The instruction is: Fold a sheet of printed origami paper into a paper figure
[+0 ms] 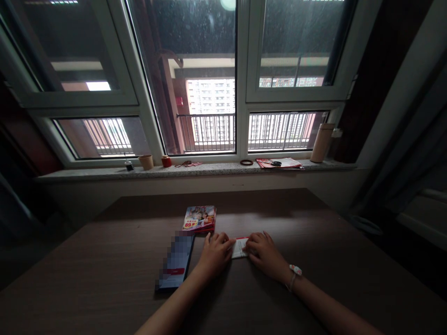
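A small white folded paper (239, 249) with a red far edge lies on the brown table between my hands. My left hand (217, 253) presses on its left side with bent fingers. On the right side, the curled fingers of my right hand (263, 251) rest on the paper, and the wrist wears a bracelet with a pale charm. Both hands partly cover the paper, so its full size is hidden. Left of my left hand lies a phone (176, 263) with its screen lit and blurred. Just beyond the phone is a stack of colourful printed leaflets (199, 218).
The dark brown table (104, 251) reaches to a wall below the window. On the stone sill (216, 170) stand a paper cup (145, 162), a small red jar (166, 161) and a tall flask (321, 143). Scissors (275, 163) lie on red-and-white papers (288, 163) there.
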Motion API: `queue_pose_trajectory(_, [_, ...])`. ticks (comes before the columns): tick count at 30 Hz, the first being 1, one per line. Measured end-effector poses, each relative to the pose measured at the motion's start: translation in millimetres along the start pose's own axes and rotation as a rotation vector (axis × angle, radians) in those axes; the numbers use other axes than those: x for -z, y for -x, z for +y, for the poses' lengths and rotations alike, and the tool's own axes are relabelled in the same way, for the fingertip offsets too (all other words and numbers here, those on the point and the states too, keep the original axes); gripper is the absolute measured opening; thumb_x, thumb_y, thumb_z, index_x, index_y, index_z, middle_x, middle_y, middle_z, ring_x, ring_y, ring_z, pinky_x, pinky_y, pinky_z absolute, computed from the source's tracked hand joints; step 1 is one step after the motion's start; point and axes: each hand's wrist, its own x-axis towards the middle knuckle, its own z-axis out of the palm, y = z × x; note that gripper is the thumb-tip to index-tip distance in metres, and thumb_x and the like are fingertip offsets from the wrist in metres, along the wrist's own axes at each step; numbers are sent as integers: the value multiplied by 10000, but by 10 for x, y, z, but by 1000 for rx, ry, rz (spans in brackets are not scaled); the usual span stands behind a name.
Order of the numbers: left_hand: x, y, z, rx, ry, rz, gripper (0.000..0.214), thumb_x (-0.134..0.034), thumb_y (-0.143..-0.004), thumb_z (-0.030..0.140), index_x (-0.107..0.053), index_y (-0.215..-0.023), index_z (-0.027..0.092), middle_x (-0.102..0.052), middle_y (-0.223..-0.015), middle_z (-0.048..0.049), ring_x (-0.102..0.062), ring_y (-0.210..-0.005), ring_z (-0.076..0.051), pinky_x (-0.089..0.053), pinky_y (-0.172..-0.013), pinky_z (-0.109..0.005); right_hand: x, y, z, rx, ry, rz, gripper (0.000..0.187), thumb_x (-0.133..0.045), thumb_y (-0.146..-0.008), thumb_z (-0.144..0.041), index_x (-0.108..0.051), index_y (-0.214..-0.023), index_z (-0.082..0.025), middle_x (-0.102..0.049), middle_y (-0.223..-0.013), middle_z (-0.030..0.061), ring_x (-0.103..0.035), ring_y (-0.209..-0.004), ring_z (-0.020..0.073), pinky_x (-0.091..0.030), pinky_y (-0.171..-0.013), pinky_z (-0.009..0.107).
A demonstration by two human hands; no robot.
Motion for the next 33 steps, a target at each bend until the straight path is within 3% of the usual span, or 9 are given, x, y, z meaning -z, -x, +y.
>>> queue_pose_trajectory(5, [-3,0,-3,-2,9,-8,314,-507,-892,264,-604,-1183,331,-597,-1130,-42,-502,-1068,-237,-284,-1041,-483,-45,-33,-30,-53,-13,47,125,-557,-893,-320,-644,-850,-241,-611,-983,2,-528,-1048,188,-217,-1101,484])
queue_pose_trajectory(15, [-7,-10,26,24,27,13,295,-516,-882,272,-628,-1150,325,-600,-1100,-40,-508,-1045,-229,-325,-1008,-437,-83,-29,-40,-60,29,52,74,-623,-853,-308,-654,-900,-261,-608,-1022,6,-512,-1079,209,-233,-1092,490])
queue_pose_trajectory(22, [-26,-14,48,55,33,32,296,-609,-839,399,-648,-1117,305,-595,-1115,-45,-506,-1060,-255,-344,-995,-456,-92,-41,-12,-69,-27,35,91,-627,-859,-339,-664,-894,-264,-614,-1014,10,-518,-1078,217,-245,-1081,493])
queue_pose_trajectory(29, [-8,-41,20,60,32,-4,333,-664,-800,448,-657,-1105,316,-591,-1124,-40,-515,-1063,-256,-358,-977,-456,-88,-45,-7,-106,-73,31,110,-632,-852,-370,-669,-882,-271,-604,-1011,8,-528,-1041,207,-292,-1048,454])
queue_pose_trajectory(33, [9,-38,36,77,43,-16,335,-660,-800,451,-654,-1107,315,-590,-1142,-41,-508,-1092,-264,-345,-991,-474,-110,-45,-32,-88,-26,64,115,-583,-888,-340,-650,-862,-250,-600,-1011,10,-520,-1058,207,-257,-1073,467])
